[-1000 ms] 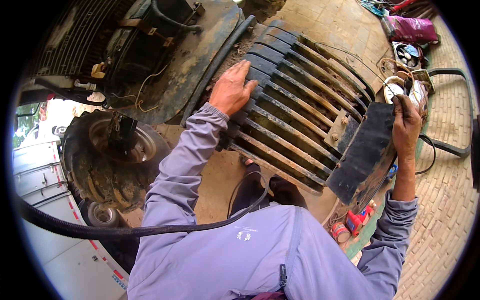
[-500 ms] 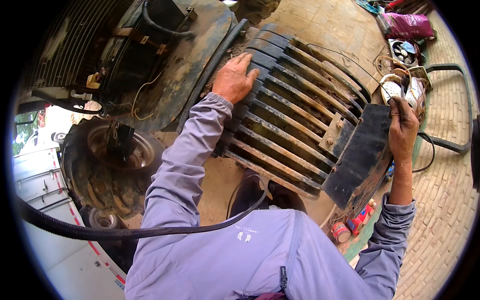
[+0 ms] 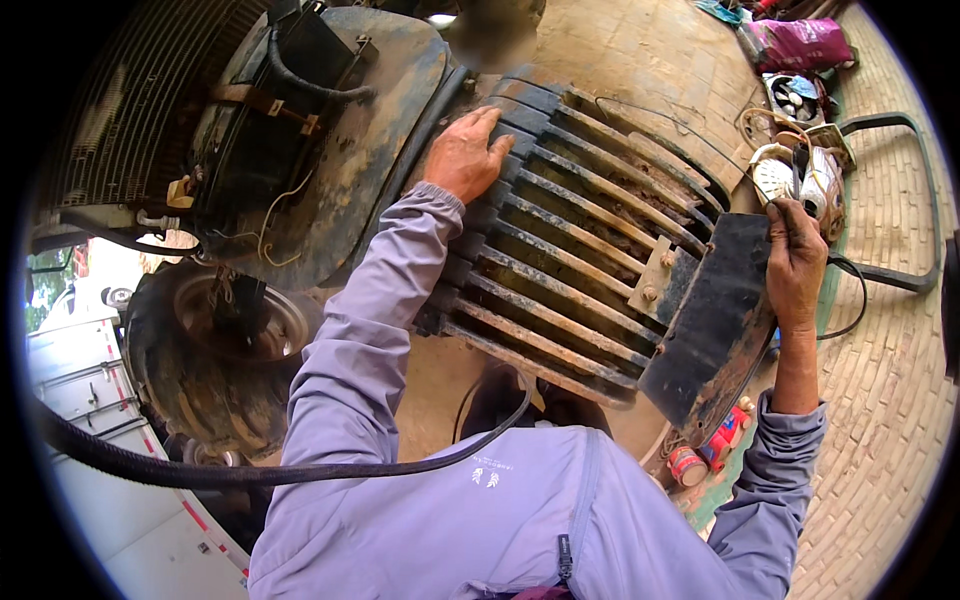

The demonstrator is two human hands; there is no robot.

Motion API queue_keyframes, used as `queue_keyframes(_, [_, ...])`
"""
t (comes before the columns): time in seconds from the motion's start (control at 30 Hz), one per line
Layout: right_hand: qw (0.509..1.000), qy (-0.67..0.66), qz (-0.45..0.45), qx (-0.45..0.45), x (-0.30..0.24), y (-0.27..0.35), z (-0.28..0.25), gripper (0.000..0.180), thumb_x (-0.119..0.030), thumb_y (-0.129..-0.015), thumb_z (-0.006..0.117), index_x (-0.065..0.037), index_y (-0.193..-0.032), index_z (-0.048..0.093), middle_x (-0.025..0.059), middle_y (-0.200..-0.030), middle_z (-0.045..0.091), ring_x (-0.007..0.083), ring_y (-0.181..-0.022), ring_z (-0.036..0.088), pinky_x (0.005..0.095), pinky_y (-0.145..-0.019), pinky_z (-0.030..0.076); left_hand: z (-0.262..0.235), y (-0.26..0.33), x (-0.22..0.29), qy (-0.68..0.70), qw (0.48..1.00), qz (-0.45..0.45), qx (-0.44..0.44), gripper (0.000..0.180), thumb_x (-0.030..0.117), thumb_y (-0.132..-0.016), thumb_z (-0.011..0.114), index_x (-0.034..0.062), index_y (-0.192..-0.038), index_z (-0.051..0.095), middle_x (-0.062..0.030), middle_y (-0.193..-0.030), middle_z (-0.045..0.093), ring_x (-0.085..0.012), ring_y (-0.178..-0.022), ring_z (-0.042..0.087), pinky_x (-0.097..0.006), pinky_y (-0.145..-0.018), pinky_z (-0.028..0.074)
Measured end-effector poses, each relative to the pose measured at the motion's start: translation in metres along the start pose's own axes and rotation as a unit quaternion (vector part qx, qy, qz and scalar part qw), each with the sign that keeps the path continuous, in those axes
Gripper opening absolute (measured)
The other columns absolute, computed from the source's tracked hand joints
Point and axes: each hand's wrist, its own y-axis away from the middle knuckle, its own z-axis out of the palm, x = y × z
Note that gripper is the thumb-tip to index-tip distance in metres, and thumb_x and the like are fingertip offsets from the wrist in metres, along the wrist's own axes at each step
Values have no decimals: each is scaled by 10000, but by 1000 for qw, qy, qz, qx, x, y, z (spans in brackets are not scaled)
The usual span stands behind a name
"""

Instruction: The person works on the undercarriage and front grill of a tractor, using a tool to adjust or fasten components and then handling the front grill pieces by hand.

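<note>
In front of me is a row of long, rusty metal slabs [image 3: 590, 210] like tractor front weights, side by side with dark gaps between them. My left hand [image 3: 466, 155] lies with fingers stretched out on the dark blocky left ends of the slabs and holds nothing. Across their right end stands a worn black metal plate [image 3: 708, 318], scuffed to bare rust along its lower edge. My right hand [image 3: 797, 262] is closed on the plate's upper right corner, thumb and fingers pinched together. A small bolted bracket [image 3: 652, 275] sits between the slabs and the plate.
A large muddy tyre [image 3: 210, 350] stands at left, below a machine's rusty panel [image 3: 390, 110]. A black hose [image 3: 300, 470] crosses before my chest. At right are a metal frame [image 3: 925, 180], a pink sack [image 3: 800, 45] and red toys [image 3: 722, 440].
The view has shifted slightly. My right hand and the black plate appear a little further left and lower. A blurred dark shape at the top edge now shows larger. My left hand stays put.
</note>
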Motion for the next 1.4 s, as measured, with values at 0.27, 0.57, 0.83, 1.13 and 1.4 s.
queue_keyframes(0.27, [1000,15,-4,-4,-6,-2,-2,108,-74,-938,634,6,-999,672,129,-908,690,256,-853,610,340,-776,478,11,-28,-2,-9,999,36,11,562,368,-944,588,-11,-1355,533,-203,-1435,499,-335,-1320,478,-396,-1111,375])
queue_keyframes(0.57, [1000,10,-2,-3,-9,-3,-2,89,-56,-927,640,8,-984,664,126,-874,678,259,-825,601,339,-751,474,6,-37,8,30,999,-2,-25,549,364,-932,613,-23,-1319,560,-202,-1380,552,-351,-1284,511,-401,-1092,397])
queue_keyframes(0.83, [1000,0,10,1,-8,-2,-1,95,-55,-921,649,16,-980,670,135,-916,689,268,-848,611,341,-784,483,8,-71,8,-24,998,12,-58,627,410,-950,572,-5,-1410,472,-185,-1489,448,-330,-1357,447,-393,-1140,352])
queue_keyframes(1.13, [1000,-13,-19,14,-12,-4,-2,76,-62,-912,646,12,-923,659,154,-830,652,306,-769,589,349,-753,467,21,-72,12,-16,996,-17,-91,714,461,-924,591,7,-1450,429,-168,-1527,404,-294,-1412,383,-363,-1162,321])
queue_keyframes(1.4, [999,-29,-38,16,-8,-2,-4,98,-93,-917,611,-3,-911,649,199,-817,645,374,-761,604,385,-712,458,3,4,75,3,995,-1,-99,691,483,-922,613,-22,-1380,501,-215,-1487,432,-334,-1402,383,-398,-1170,300])
